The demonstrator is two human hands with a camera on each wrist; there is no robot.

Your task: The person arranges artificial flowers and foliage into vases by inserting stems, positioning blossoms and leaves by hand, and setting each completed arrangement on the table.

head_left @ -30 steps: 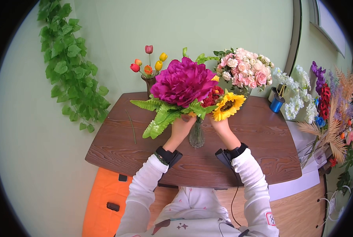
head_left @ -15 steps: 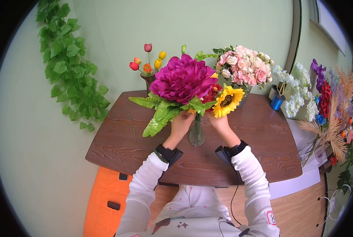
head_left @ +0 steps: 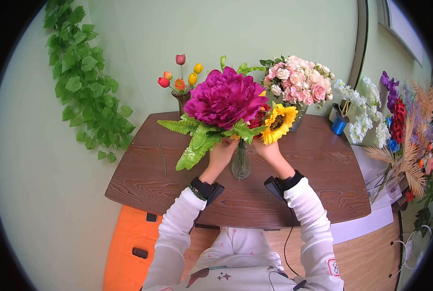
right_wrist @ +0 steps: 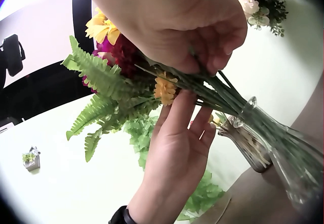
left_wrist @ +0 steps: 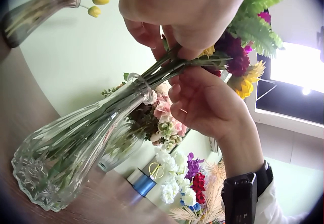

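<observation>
A ribbed clear glass vase (head_left: 241, 167) stands on the brown wooden table, stems reaching down inside it. Above its mouth spreads a bouquet with a big magenta flower (head_left: 226, 99), a sunflower (head_left: 278, 123), dark red blooms and green fern leaves (head_left: 197, 145). My left hand (head_left: 222, 153) holds the stems (left_wrist: 164, 68) from the left, just over the rim. From the other side my right hand (head_left: 269, 151) pinches the same bunch, its fingers (right_wrist: 225, 49) curled at the stems. A small orange flower (right_wrist: 165, 88) sits low among them, near my left fingertips.
Behind stand a brown vase (head_left: 181, 99) of tulips and a vase of pink and white roses (head_left: 303, 82). A blue spool (head_left: 340, 124) is at the table's right edge; a loose stem (head_left: 161, 155) lies left. More flowers (head_left: 396, 131) stand beyond the right edge.
The sunflower has shifted slightly upward and left, and its face has turned more to the right. Both hands stay at the stems above the vase, the right one moving a little left.
</observation>
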